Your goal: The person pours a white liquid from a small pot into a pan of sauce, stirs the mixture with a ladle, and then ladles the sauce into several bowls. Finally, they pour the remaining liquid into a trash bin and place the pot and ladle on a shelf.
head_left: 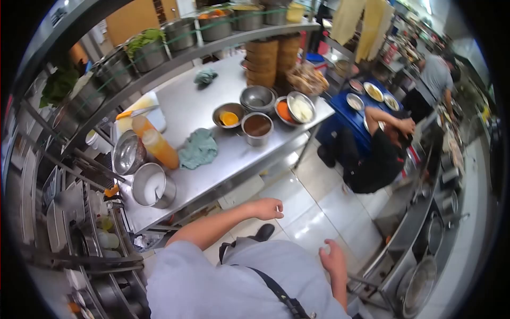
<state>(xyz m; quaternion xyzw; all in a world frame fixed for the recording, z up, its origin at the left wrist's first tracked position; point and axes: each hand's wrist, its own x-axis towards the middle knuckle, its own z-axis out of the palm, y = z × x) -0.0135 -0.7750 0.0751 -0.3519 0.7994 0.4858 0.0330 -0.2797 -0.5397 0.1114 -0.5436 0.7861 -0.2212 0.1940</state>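
My left hand (269, 209) hangs over the tiled floor in front of the steel table, its fingers curled in and no object visible in them. My right hand (333, 257) is lower and to the right, thumb and fingers apart, holding nothing. Neither touches the table (234, 165). Closest to my left hand on the tabletop are a steel pot of brown sauce (257, 127) and a crumpled green cloth (198, 149). A steel pot with white contents and a ladle (154, 185) stands at the near left corner, beside orange squeeze bottles (161, 149).
Behind the sauce stand several steel bowls (258, 98) and stacked bamboo steamers (261, 64). A person in black (374, 167) bends beside a blue table (348, 114) at right; another (438, 80) works farther back. Pans (417, 287) line the right counter. An overhead shelf (180, 61) holds pots.
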